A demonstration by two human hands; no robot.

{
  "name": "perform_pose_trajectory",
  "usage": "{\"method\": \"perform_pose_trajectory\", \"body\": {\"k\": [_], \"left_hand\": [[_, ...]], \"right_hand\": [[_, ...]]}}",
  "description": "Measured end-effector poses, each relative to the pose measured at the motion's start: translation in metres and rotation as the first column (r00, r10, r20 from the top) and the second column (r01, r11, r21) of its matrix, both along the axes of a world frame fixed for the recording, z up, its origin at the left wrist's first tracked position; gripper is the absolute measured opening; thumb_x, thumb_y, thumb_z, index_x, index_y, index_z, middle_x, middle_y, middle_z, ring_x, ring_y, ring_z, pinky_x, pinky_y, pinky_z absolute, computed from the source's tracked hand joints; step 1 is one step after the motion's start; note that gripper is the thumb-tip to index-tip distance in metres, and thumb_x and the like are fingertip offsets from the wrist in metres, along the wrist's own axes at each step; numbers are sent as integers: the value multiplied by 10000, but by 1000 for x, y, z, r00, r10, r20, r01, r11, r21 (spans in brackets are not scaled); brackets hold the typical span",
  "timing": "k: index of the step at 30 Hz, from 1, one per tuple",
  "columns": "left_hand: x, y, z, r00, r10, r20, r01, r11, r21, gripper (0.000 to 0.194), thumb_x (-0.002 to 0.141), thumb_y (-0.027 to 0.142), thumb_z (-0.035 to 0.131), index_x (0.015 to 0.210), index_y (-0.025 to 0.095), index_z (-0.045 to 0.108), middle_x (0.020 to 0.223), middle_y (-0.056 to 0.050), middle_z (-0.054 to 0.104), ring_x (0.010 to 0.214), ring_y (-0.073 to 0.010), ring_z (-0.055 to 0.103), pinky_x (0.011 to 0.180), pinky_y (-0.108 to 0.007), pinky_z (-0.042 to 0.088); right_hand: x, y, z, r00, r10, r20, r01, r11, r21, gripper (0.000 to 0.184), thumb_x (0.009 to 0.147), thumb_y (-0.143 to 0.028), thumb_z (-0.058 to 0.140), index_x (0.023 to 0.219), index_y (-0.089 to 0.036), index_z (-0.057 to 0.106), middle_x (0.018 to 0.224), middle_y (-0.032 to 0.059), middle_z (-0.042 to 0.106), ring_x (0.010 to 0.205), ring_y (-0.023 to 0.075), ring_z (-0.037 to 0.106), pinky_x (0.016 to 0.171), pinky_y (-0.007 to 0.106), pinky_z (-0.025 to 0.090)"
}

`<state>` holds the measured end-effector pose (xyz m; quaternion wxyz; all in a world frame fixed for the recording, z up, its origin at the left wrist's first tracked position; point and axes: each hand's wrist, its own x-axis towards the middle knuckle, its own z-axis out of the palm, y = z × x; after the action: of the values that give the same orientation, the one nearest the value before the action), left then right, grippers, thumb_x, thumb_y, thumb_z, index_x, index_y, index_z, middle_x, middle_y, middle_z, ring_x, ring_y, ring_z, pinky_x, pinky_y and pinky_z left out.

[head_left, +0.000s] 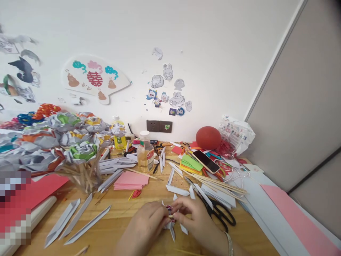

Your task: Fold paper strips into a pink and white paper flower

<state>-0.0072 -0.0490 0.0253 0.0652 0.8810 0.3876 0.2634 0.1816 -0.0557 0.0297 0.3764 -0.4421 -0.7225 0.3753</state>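
At the table's front, my left hand [149,220] and my right hand [193,215] meet around a small folded paper piece [169,224]. White points stick out of it below the fingers, and dark red and purple bits show at its middle. A pale tan tip, perhaps the end of a wooden stick, sits between the fingertips. Both hands are closed with fingers pinched on the paper, much of which they hide. Black-handled scissors [217,209] lie right of my right hand. Folded white paper strips [178,190] lie just beyond the hands.
Paper flowers on sticks [82,153] fill the left side. Pink paper squares [130,180], a clear glue bottle [145,153], a phone [205,161] and thin wooden sticks [215,183] lie ahead. A red balloon [208,138] rests against the wall. Loose folded strips [87,224] lie left.
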Motion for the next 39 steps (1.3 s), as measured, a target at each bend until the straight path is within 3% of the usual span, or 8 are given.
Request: {"method": "perform_pose_trajectory", "body": {"k": [7, 11, 15, 18, 23, 30, 35, 39], "left_hand": [[6, -7, -7, 972, -95, 216, 97, 995, 1, 208, 924, 232, 417, 817, 203, 594, 724, -30, 642, 671, -148, 591, 620, -224, 463], [1, 1, 2, 976, -71, 208, 118, 968, -220, 138, 854, 261, 542, 967, 224, 612, 932, -64, 672, 880, -207, 606, 793, -313, 483], [-9, 13, -1, 971, -54, 231, 148, 899, -411, 738, 627, 264, 763, 1292, 239, 444, 1324, -116, 512, 1215, -297, 451, 1022, -446, 358], [-12, 19, -9, 971, -136, 194, 211, 869, -447, 697, 607, 139, 719, 1257, 263, 498, 1307, -74, 543, 1214, -276, 463, 1033, -421, 349], [-6, 17, -14, 978, 8, 210, 85, 899, -430, 467, 674, 160, 647, 1132, 223, 582, 1163, -81, 629, 1058, -248, 576, 929, -360, 448], [-3, 17, -23, 914, 118, 389, 136, 813, -566, 569, 644, 144, 624, 1200, 197, 514, 1179, -83, 619, 1072, -235, 575, 928, -336, 459], [-1, 15, -14, 890, 114, 442, 213, 753, -623, 456, 667, 179, 598, 1121, 174, 554, 1138, -74, 640, 1041, -233, 585, 913, -331, 466], [3, 12, -13, 887, 139, 441, 186, 766, -615, 415, 684, 187, 587, 1098, 172, 560, 1106, -71, 647, 1009, -228, 597, 885, -322, 481]], "right_hand": [[-7, -5, -3, 997, 51, -66, -53, 998, -22, 152, 791, -313, 585, 816, -165, 603, 735, 18, 634, 686, 150, 599, 623, 239, 463], [-1, 0, 1, 995, 14, -98, -14, 1000, 0, 189, 833, -348, 527, 772, -173, 563, 731, 24, 623, 667, 149, 586, 628, 259, 464], [12, 12, 7, 956, -92, -278, 74, 994, -74, 229, 846, -415, 501, 792, -194, 482, 797, 34, 632, 660, 146, 593, 659, 286, 482], [21, 19, 5, 945, -150, -291, 136, 988, -68, 224, 835, -410, 510, 779, -198, 464, 717, 8, 584, 624, 142, 561, 609, 266, 464], [26, 20, -6, 982, -184, -35, 187, 972, 141, 181, 904, -324, 388, 845, -195, 500, 624, -32, 475, 574, 135, 479, 548, 240, 392], [16, 9, -15, 956, -14, 294, -115, 901, 418, 206, 940, -293, 383, 1012, -192, 548, 848, 44, 633, 772, 177, 583, 683, 273, 431], [10, 8, -21, 970, -43, 237, -101, 820, 563, 277, 951, -361, 386, 856, -179, 574, 762, 34, 611, 713, 160, 546, 644, 261, 419], [7, 6, -23, 989, -8, 151, -72, 852, 519, 219, 946, -299, 421, 920, -212, 620, 836, 30, 596, 787, 152, 551, 702, 258, 430]]}}
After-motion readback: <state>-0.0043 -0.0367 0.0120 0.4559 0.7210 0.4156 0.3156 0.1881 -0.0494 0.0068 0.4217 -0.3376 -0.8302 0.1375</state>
